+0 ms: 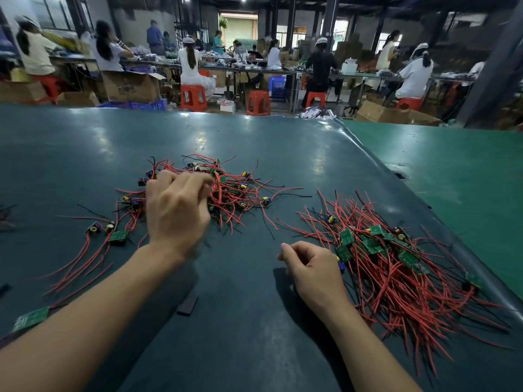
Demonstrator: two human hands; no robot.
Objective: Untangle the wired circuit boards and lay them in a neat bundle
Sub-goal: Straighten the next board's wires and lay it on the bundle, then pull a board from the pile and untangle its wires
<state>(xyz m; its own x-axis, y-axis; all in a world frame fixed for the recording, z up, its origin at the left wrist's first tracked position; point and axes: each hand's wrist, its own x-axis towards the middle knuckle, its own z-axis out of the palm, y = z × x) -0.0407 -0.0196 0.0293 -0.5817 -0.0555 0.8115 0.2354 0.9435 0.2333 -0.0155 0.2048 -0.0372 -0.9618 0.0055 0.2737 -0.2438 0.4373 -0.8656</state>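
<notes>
A tangled pile of small green circuit boards with red and black wires [235,190] lies at the middle of the dark green table [254,142]. My left hand [175,210] reaches into the pile's left side, its fingers curled round some of the red wires. To the right lies a bundle of boards [396,258] with their wires running roughly parallel toward me. My right hand [311,267] rests just left of that bundle with fingers loosely curled. Nothing shows in its grip.
A few loose wired boards [117,236] lie left of my left forearm, and one green board [31,318] is near the front left. A flat black piece [187,305] sits between my arms. A lighter green mat [458,179] adjoins on the right. People work at benches behind.
</notes>
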